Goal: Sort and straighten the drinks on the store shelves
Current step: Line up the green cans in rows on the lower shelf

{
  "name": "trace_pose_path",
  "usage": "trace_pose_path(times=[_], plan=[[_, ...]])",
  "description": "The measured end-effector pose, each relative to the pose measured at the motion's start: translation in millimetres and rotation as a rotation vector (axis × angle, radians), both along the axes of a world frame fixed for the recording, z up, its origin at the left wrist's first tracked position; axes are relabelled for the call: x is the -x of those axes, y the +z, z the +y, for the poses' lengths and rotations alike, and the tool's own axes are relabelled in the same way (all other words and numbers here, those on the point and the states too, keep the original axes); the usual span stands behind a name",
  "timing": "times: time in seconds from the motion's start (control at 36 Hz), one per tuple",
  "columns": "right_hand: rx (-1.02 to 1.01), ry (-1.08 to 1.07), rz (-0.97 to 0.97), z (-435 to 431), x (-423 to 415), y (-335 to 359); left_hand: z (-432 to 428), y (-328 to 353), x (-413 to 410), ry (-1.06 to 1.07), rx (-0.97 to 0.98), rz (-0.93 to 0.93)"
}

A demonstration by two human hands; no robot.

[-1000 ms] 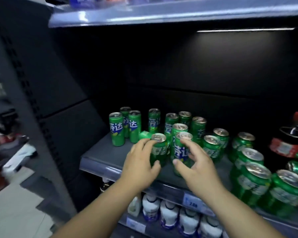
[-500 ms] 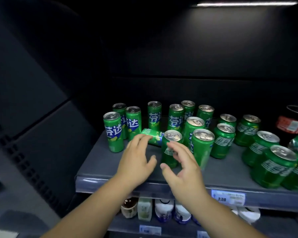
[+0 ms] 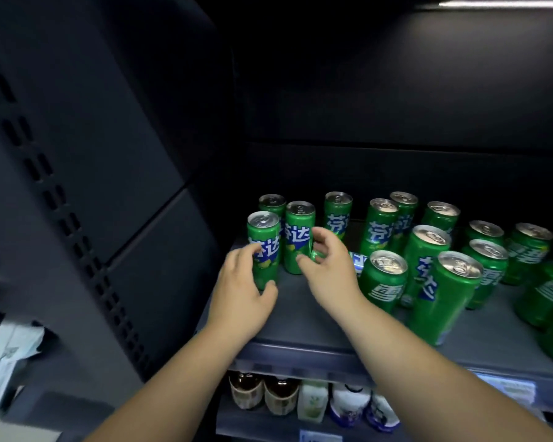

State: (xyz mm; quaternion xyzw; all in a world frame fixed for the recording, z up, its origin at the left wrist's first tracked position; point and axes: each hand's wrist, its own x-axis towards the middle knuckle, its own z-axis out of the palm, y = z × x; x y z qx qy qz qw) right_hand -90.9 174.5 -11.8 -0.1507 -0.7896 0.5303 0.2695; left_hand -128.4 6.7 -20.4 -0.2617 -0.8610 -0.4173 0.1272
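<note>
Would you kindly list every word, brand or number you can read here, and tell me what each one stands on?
"芬达": white characters on blue, on the slim green cans.
"雪碧": white characters on the shorter green cans.
Price tag on the shelf edge: too blurred to read.
Labels on the lower-shelf bottles: too blurred to read.
</note>
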Motion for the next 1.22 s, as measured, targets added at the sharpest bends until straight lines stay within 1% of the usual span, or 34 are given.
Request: trace_pose_path(times=[0.11,0.22,0.31,0.39,0.56,0.75,0.89,1.08,1.14,1.22], plan=[[0.008,-0.050,-0.009,4,26,13,6,-1,12,0.036,-0.063,-0.027],[0.011,-0.064,-0.074,7,46,19,15,0,28,0.076,-0.137,-0.135],[-0.024,-0.059,-0.116,8,53,20,20,-3,39,0.042,-0.184,-0.235],[-0.079,-0.071,-0.151,9,54,19,19,-8,46,0.008,-0.173,-0.285],[-0.178,0.053,-0.165,8,33,13,4,-11,48,-0.051,-0.133,-0.330],[-0.164,0.169,-0.134,1,-9,1,-20,-16,32,-0.106,-0.159,-0.336],[-0.168,0.176,-0.114,-2,-28,1,-31,-12,23,-0.133,-0.165,-0.335],[-0.091,0.215,-0.133,-7,-42,5,-40,-11,17,-0.178,-0.190,-0.426],[-0.096,0.201,-0.173,-9,-43,-2,-40,-11,17,-0.176,-0.194,-0.434],[-0.155,0.186,-0.266,-16,-44,-19,-42,-11,17,-0.174,-0.175,-0.430]])
